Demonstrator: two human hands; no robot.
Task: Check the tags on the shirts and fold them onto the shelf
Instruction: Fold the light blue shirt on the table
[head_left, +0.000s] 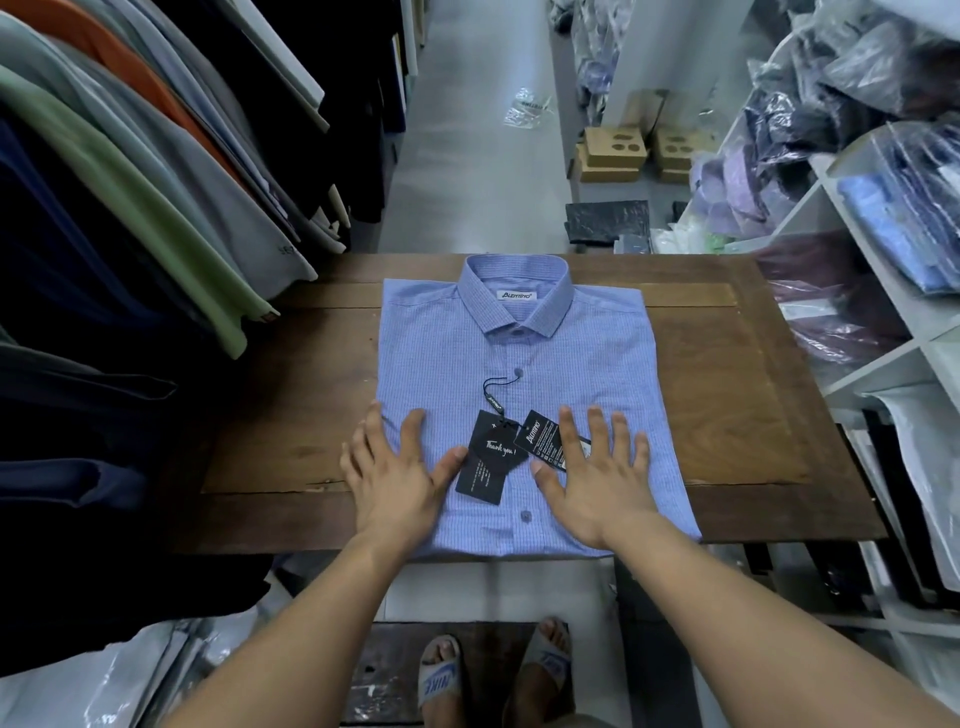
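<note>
While both hands lie flat on it, we see the blue checked shirt (571, 364) folded and buttoned on the wooden table (727, 389), collar at the far end and hem at the table's near edge. The left hand (395, 478) is spread, palm down with fingers straight, and presses the shirt's near left part. Its outer fingers lie past the shirt's left edge, over the wood. The right hand (597, 483) is spread the same way on the near right part, fingers straight and apart.

Between the two thumbs lie hang tags on a black cord that runs up to a button on the placket. The near black tag (485, 462) reads "Thank you !" in white script, with smaller lines below that we cannot read. The second black tag (540, 439) is tilted and overlaps it, touching the right index finger. It bears a brand word that looks like the one on the white collar label (516, 295), but we cannot spell it with certainty.

To the right stands the white shelf (883, 291), its compartments holding shirts in clear bags. To the left are hanging garments (130, 156) in green, orange, grey and navy. On the far floor sit cardboard boxes (613, 150). Nearest us, a grey sandal (439, 680) shows "NIKE" on its strap.
</note>
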